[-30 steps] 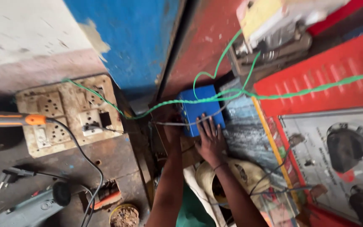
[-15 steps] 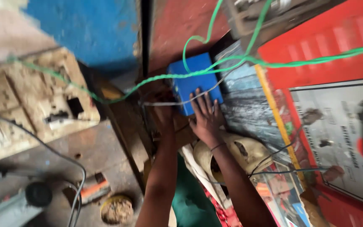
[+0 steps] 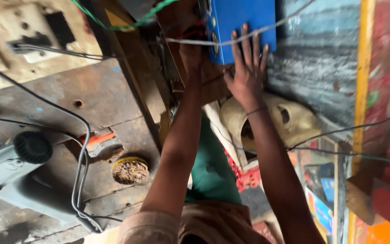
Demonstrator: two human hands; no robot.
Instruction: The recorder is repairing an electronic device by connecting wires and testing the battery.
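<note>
Setting: I look down on a worn wooden workbench [image 3: 91, 104] with a painted blue-grey wall panel [image 3: 312, 77] beyond it and cluttered shelves to the right.
Blue box: a small, hard-edged blue box [image 3: 240, 20] sits at the top of the view, against the panel, with a grey wire [image 3: 276, 28] crossing its face.
Right hand: my right hand [image 3: 248, 74] lies flat on the box, fingers spread apart and pressing its lower face, not closed round anything.
Left hand: my left hand [image 3: 192, 49] reaches to the box's left edge; it is in shadow, so I cannot tell whether it grips or only touches.
Handling: I judge the box rigid and fairly light, a smooth painted casing that could slide under a flat palm; the side edges look like the surest hold, clear of the wire.
Nearby: a green cord [image 3: 127, 23], a black cable [image 3: 80, 158], a grey power tool [image 3: 14, 167] and a round tin of brown grit [image 3: 130, 170] on the bench; a tan moulded mask [image 3: 290, 122] below the box.
Change: compared with half a second ago, the view has drawn in much closer; the socket board is now mostly cut off at top left, and the right hand stays spread on the box.
</note>
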